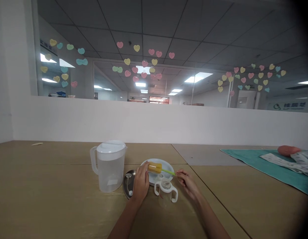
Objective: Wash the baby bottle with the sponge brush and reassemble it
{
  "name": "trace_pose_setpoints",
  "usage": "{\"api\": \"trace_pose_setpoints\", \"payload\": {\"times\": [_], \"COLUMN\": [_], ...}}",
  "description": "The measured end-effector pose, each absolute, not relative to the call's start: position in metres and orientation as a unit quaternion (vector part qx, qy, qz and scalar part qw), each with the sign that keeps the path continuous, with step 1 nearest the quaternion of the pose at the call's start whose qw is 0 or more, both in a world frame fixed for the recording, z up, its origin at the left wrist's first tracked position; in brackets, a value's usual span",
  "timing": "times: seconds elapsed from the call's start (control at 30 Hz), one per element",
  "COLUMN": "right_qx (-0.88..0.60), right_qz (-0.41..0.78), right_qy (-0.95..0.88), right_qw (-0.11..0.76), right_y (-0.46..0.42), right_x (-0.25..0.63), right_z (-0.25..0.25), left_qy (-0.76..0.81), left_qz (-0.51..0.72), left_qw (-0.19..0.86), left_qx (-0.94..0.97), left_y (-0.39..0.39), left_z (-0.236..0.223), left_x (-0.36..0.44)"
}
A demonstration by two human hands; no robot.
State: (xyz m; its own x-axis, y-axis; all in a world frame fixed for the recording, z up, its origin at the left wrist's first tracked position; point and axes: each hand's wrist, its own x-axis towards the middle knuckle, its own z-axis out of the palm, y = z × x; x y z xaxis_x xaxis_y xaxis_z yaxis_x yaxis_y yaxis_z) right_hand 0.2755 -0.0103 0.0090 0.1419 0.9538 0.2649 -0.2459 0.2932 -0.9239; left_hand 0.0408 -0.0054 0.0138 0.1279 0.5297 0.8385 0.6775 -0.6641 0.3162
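A bottle brush with a yellow sponge-like head and a thin green handle lies slantwise between my hands. My left hand grips the far end of the yellow head. The green handle is pinched in the fingers of my right hand. Below the brush stands a clear baby bottle with a white two-handled ring and no lid on its mouth. Behind it is a white plate with a small whitish part near its front. A straw with a white weight rests on a round metal tray, partly hidden by my left hand.
A translucent lidded pitcher stands left of the tray. At the right, a green cloth carries a patterned white cloth and a reddish-orange object. A small flat tan piece lies far left. A white wall borders the table behind.
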Motion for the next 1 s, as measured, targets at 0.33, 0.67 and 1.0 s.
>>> {"api": "trace_pose_setpoints", "payload": {"times": [0.33, 0.67, 1.0], "right_qx": [-0.353, -0.365, -0.389], "right_qz": [0.474, 0.449, 0.456], "right_qy": [-0.479, -0.469, -0.345], "right_qw": [0.649, 0.667, 0.723], "right_y": [-0.015, -0.010, -0.002], "right_x": [0.276, 0.275, 0.282], "right_z": [0.013, 0.004, 0.000], "left_qy": [-0.384, -0.471, -0.615], "left_qz": [-0.539, -0.627, -0.402], "left_qw": [0.003, 0.015, 0.174], "left_qx": [-0.750, -0.620, -0.655], "left_y": [-0.009, -0.003, 0.008], "left_z": [0.013, 0.020, 0.011], "left_x": [0.040, 0.030, 0.008]}}
